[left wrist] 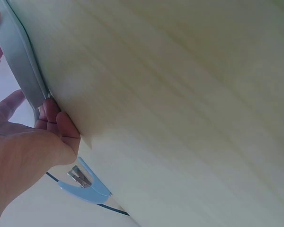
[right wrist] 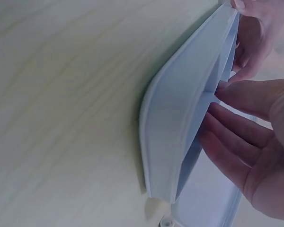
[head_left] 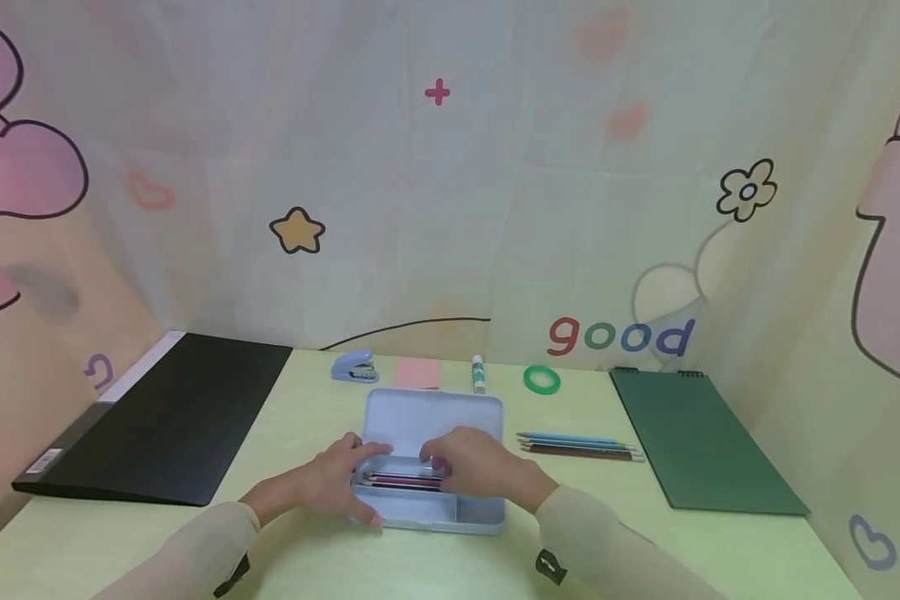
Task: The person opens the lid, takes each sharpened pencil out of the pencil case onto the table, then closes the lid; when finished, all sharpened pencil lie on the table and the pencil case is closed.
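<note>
A pale blue pencil case (head_left: 429,414) lies open at the table's middle, its lid tipped back. Several pencils (head_left: 405,481) lie in its long compartment. My left hand (head_left: 347,480) grips the case's left end, thumb over the rim and fingers at the front corner. In the left wrist view the left hand (left wrist: 28,142) curls against the case's edge (left wrist: 20,61). My right hand (head_left: 453,463) reaches into the tray from the right, fingers laid on the pencils. In the right wrist view its fingers (right wrist: 236,137) stretch nearly straight into the case (right wrist: 180,127).
Three loose pencils (head_left: 577,447) lie right of the case, a green notebook (head_left: 701,442) beyond them. A black folder (head_left: 168,417) fills the left side. Along the back stand a blue stapler (head_left: 355,366), pink notes (head_left: 417,372), a glue stick (head_left: 478,373) and green tape (head_left: 542,380).
</note>
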Motion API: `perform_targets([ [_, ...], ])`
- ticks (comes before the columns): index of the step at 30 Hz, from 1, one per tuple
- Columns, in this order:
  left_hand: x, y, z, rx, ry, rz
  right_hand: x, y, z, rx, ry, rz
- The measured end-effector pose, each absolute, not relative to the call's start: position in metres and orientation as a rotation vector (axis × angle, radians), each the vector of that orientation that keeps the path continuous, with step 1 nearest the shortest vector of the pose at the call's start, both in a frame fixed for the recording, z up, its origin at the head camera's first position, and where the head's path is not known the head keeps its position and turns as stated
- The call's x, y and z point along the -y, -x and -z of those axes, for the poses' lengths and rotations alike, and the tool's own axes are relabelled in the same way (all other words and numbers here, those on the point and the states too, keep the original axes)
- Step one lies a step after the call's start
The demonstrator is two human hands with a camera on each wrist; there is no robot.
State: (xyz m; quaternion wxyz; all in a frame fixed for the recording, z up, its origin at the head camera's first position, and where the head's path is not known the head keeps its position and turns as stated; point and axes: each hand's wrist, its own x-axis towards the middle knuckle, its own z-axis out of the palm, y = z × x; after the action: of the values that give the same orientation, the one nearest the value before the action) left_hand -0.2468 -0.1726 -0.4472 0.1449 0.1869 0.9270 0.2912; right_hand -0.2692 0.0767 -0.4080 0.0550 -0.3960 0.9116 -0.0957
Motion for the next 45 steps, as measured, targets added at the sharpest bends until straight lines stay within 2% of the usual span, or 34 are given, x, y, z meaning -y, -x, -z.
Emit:
perform_targets([
  [15, 0.174, 0.246, 0.446, -2.655, -0.563, -0.854, -0.06, 0.264, 0.408, -2.833, 1.179, -0.032],
  [45, 0.174, 0.247, 0.446, -2.649, -0.575, -0.853, -0.059, 0.273, 0.412, -2.738, 1.266, -0.063],
])
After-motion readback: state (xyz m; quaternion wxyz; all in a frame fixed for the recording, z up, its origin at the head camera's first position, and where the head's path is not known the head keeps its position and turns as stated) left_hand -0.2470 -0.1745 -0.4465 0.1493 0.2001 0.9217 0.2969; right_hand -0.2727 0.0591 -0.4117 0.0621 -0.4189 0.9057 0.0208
